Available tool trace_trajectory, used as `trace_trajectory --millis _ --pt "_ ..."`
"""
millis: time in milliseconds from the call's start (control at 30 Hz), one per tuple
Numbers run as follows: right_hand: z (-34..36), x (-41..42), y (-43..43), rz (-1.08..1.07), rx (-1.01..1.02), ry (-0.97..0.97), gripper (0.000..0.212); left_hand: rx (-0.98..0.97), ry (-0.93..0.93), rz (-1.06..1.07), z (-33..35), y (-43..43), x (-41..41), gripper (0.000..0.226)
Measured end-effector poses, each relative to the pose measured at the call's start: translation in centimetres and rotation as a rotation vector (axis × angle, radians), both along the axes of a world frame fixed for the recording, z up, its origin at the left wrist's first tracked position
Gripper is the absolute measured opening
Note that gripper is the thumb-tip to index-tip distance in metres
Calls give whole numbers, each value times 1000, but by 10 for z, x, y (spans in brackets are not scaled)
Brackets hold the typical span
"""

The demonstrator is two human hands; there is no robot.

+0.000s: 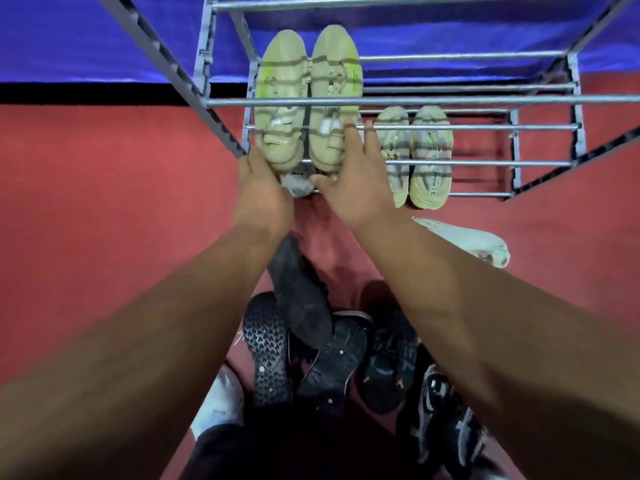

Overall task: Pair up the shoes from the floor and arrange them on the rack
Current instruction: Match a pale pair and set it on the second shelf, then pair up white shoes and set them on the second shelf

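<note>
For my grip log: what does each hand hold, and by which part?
Left hand grips the heel of the left beige fabric sneaker; right hand, fingers straight, only rests against the right sneaker near its heel.

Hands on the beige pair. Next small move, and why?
Probably let go and pull back: the beige pair lies side by side on the rack bars, left hand and right hand at its heels; black shoes wait on the floor.

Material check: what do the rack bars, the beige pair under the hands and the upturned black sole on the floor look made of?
Rack bars: metal tube, likely steel; smooth, silvery, glinting.
Beige pair: probably knit fabric uppers; matte, soft-looking.
Black sole: likely rubber; matte, moulded lug tread.
</note>
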State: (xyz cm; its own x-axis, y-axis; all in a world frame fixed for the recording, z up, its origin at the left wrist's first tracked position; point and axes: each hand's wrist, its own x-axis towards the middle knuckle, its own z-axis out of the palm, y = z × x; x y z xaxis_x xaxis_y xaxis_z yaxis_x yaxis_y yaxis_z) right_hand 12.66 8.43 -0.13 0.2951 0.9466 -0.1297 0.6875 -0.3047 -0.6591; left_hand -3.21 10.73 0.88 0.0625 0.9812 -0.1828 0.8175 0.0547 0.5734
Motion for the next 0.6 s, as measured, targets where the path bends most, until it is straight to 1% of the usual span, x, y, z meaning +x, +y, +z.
trace_trajectory --millis 33,100,200,267,333,467,600 --pt "1 4 -15 17 31 -3 93 -34 14 4 -1 -16 2 60" --pt "3 15 -51 46 30 -20 78 -121 133 -43 -4 -50 3 61" --pt "-5 36 -103 68 -88 -5 58 -280 313 -187 -9 -95 3 54" --pt "-15 47 -131 85 -155 -22 45 -386 371 -249 -14 -114 4 50" --pt "-27 53 -150 110 -212 -52 36 -459 407 -276 -24 -121 5 51" --pt "-65 43 -153 188 -200 -109 30 -429 460 -342 -55 -107 -2 52" --pt "-100 6 -127 334 -177 -153 27 -355 475 -328 -77 -82 -28 56"
